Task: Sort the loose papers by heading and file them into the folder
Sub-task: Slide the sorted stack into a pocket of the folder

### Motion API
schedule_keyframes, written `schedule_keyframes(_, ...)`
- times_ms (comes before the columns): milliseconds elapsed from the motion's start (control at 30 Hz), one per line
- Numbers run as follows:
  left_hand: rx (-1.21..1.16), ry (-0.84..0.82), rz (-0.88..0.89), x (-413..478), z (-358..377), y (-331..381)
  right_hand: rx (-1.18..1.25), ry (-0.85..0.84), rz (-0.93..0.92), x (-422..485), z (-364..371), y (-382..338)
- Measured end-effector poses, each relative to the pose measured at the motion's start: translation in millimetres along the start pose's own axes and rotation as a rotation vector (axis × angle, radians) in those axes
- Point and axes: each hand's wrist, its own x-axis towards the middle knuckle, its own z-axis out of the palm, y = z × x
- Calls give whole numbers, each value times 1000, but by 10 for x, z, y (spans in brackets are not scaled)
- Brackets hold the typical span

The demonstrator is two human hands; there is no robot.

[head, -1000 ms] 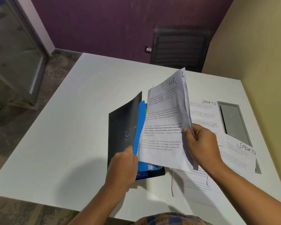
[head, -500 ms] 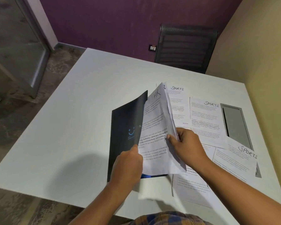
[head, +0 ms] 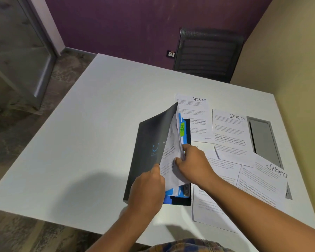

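Matte black folder [head: 149,153] mid-bench [head: 98,124], cover held half open by left hand [head: 147,188] gripping lower edge. Inside: curled white sheets [head: 171,151] pinched by right hand [head: 193,164], glossy blue dividers [head: 169,193], green HR tab [head: 181,127]. Flat SPORTS papers [head: 229,131] spread at 3 o'clock of folder.

The folder [head: 149,142] is dark grey with a small blue smile mark. Its dividers [head: 169,193] are blue, one tab [head: 182,127] is green. The papers [head: 229,131] are white with black print. The bench [head: 98,124] is white, the wall [head: 116,24] purple.
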Motion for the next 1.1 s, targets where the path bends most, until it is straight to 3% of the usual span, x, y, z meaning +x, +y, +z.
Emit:
schedule_keyframes(400,115,156,71,86,262,-6,353,420,80,-150,84,50)
schedule_keyframes(600,-50,259,74,88,291,69,8,73,95,-176,233,31)
schedule_keyframes(800,-68,229,87,82,349,62,-51,69,-15,-224,173,14)
schedule_keyframes(900,-96,183,68,131,352,67,-164,-57,-82,-212,173,28)
schedule_keyframes(1000,-281,157,-14,157,266,134,-189,-232,7,-158,181,83)
schedule_keyframes(1100,-318,146,-76,226,312,117,-111,-180,90,-101,136,229)
